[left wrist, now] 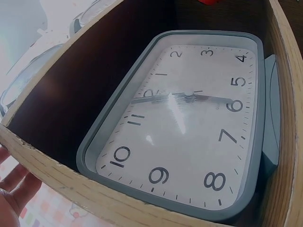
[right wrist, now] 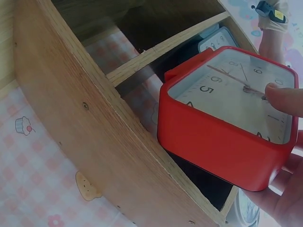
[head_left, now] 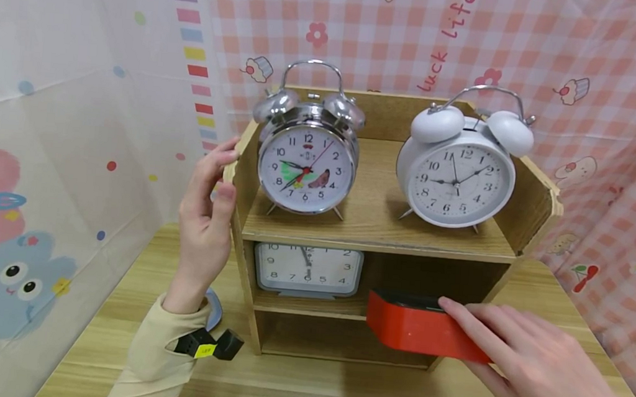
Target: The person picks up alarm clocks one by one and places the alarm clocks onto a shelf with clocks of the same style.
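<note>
My right hand (head_left: pixel 529 358) holds a red rectangular alarm clock (head_left: pixel 420 328) before the right half of the middle shelf. In the right wrist view the thumb (right wrist: pixel 283 99) lies over its white dial, with fingers behind the body. My left hand (head_left: pixel 204 214) touches the outer left side of a small wooden shelf unit (head_left: pixel 376 248), near its top edge. A grey-blue rectangular clock (head_left: pixel 308 271) stands in the left half of the middle compartment. On top are a silver twin-bell alarm clock (head_left: pixel 306 169) at left and a white twin-bell one (head_left: pixel 456 181) at right.
The unit stands on a wood-grain table (head_left: pixel 280 389), its bottom compartment below the middle shelf. Behind hangs a pink checked cloth (head_left: pixel 376 35); a white cartoon-print cloth (head_left: pixel 102 163) hangs at left. Part of a bluish round object (head_left: pixel 212 310) shows beside the left wrist.
</note>
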Motion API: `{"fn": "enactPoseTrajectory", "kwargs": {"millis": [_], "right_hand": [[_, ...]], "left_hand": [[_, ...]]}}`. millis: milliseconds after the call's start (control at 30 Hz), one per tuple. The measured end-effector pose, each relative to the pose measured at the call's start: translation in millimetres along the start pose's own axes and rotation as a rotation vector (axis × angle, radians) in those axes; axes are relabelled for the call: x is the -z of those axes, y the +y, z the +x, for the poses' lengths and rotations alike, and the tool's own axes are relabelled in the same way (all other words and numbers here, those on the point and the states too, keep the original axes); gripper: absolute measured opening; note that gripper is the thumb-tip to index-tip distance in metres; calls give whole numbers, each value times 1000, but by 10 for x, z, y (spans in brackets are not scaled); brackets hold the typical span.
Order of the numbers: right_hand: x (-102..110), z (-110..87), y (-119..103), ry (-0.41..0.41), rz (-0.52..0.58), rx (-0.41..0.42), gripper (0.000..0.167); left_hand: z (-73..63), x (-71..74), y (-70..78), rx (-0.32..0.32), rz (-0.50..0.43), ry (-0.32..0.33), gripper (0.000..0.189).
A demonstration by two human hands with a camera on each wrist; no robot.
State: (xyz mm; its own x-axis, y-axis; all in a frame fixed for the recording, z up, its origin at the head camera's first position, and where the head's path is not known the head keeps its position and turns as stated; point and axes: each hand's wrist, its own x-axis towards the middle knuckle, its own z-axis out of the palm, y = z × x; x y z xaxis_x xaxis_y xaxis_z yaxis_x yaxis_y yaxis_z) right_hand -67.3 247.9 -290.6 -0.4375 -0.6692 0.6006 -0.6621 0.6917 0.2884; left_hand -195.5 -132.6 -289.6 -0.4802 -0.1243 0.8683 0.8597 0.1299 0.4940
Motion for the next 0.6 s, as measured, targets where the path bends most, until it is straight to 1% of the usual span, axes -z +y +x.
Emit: {"fn": "enactPoseTrajectory", "kwargs": {"millis": [200,367,600], "right_hand": [[-21,43,-2,-2,-30,-1,58],[-37,88,5,7,-13,8,58],[-84,133,30,-15,-23,11,59]], "left_hand": [[10,-2,-1,-3,3,-2,67],[3,0,-1,1,7,-1,66],[-1,9,-7,-1,8,-6,67]]}}
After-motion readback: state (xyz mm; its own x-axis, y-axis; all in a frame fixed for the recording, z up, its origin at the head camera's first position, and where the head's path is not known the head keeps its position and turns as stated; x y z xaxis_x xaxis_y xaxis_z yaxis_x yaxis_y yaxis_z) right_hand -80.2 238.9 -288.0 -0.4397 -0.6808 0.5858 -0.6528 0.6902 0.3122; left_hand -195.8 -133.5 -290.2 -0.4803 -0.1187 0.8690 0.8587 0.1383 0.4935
